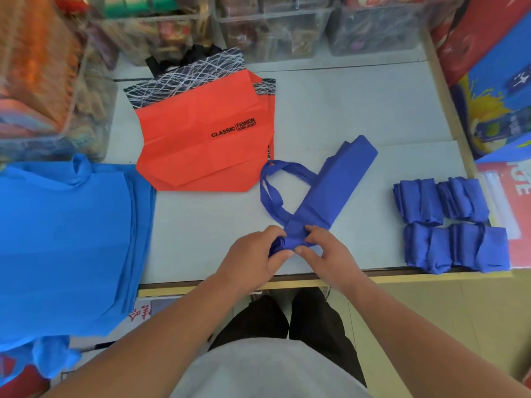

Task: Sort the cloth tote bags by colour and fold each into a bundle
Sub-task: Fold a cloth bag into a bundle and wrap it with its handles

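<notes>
Grey shirt [270,372] fills the lower edge; beyond it, both hands meet at the near edge of the table [359,110]. Left hand [253,254] and right hand [327,251] each curl fingers and thumb around the near end of the dark blue tote bag [333,188]. The bag is folded into a long strip lying diagonally on the table. Gripping at the end suggests a roll begins there, with both hands keeping it tight. Handles [270,185] lie loose to the left, probably reserved for wrapping the roll. Four finished dark blue bundles [448,225] sit grouped at the right, well apart. Orange bags [201,133] and the light blue stack [66,239] lie separately at the left, keeping colours apart.
</notes>
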